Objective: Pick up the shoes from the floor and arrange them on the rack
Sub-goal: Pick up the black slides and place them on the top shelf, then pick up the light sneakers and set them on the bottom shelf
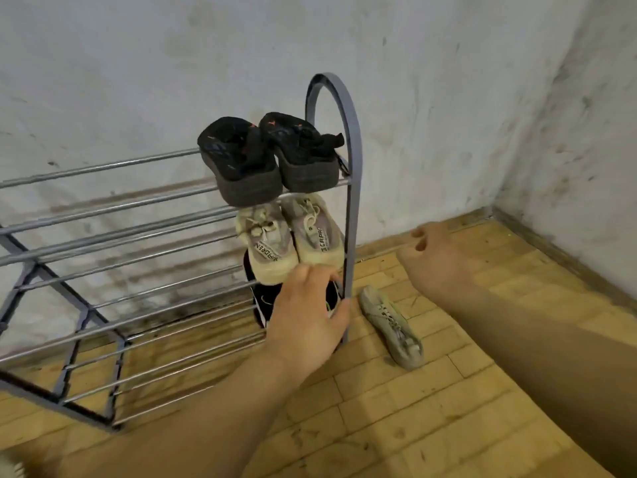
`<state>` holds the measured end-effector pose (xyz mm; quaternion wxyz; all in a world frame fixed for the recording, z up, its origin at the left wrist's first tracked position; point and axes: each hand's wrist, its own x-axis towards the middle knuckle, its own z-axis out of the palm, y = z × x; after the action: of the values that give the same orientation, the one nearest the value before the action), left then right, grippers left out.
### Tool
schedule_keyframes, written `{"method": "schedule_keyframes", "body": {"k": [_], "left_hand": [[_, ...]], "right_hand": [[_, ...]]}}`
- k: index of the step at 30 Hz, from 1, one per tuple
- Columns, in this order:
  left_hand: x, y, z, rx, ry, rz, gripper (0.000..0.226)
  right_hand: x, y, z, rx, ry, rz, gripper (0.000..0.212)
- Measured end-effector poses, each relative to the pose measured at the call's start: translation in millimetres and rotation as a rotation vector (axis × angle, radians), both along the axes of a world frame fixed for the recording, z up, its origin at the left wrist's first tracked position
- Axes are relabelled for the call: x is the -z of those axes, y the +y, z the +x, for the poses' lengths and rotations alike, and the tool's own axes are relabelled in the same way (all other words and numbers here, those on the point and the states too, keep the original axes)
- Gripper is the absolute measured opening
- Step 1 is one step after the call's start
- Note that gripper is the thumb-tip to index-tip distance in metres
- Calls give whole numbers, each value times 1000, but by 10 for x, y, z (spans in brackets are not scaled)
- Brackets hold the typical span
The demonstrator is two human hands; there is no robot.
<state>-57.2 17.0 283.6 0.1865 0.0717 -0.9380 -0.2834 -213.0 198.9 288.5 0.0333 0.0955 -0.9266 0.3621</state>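
A grey metal shoe rack (351, 188) with silver bars stands against the wall. On its top shelf sits a pair of black shoes (269, 157). The shelf below holds a pair of beige sneakers (293, 236). Under those lies a black shoe (262, 305), partly hidden by my left hand (306, 315). That hand rests against the black shoe with fingers spread and its thumb on the rack's end frame; I cannot tell whether it grips the shoe. A single beige sneaker (393, 326) lies on the floor right of the rack. My right hand (434, 257) hovers above it, empty, fingers loosely apart.
The rack's left part has bare bars (120, 219) on every shelf. The floor is worn yellow brick-pattern tiling (431, 408). Stained white walls meet in a corner (493, 212) at the right, close behind the loose sneaker.
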Motion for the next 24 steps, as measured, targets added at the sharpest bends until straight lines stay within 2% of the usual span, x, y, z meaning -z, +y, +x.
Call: {"method": "schedule_keyframes", "body": {"k": [2, 4, 7, 10, 13, 16, 18, 21, 24], "left_hand": [[359, 62, -67, 32, -205, 37, 46], [675, 112, -129, 22, -374, 80, 59], [1142, 172, -162, 6, -539, 134, 69], [1549, 182, -100, -14, -601, 168, 73], [1863, 198, 21, -29, -670, 267, 74], [1983, 141, 179, -49, -700, 308, 72], [2010, 41, 283, -61, -713, 295, 70], [1892, -126, 460, -56, -725, 259, 73], [1559, -248, 797, -4, -746, 168, 70]], "right_hand": [[708, 288, -2, -51, -266, 274, 67], [1297, 493, -10, -80, -485, 454, 91], [1929, 572, -88, -105, -591, 519, 103], [2382, 412, -221, -125, -643, 503, 116], [2828, 285, -261, -62, -606, 489, 105], [2957, 222, -122, 41, -481, 462, 78], [2865, 236, 11, 70, -477, 440, 66], [2577, 321, 255, 60, -459, 470, 68], [2091, 414, 640, -48, -494, 525, 66]]}}
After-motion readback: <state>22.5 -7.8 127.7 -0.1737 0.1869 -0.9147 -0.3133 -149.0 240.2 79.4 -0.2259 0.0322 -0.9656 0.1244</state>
